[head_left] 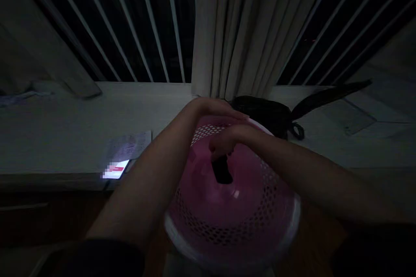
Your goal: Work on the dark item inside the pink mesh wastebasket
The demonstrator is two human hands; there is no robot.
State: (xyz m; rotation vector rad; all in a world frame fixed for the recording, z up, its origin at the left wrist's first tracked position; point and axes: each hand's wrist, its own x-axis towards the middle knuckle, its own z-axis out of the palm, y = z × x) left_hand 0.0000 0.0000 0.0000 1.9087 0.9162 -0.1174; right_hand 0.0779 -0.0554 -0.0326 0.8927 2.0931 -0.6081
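A round pink plastic basket [208,199] with perforated sides and a pale rim faces me, its inside in view. At its far edge my left hand [221,107] is bent over the rim, gripping the basket; the thumb is hidden. My right hand [222,142] reaches inside with its fingers closed. Out of that fist a small black object [222,171] hangs toward the basket's bottom; the dim light hides what kind it is.
On the pale ledge behind lie a black bag [264,110] with a strap, a printed paper [128,145] and a lit phone [116,169]. Light curtains [227,30] hang before a dark barred window. Darker wooden surfaces show below the ledge.
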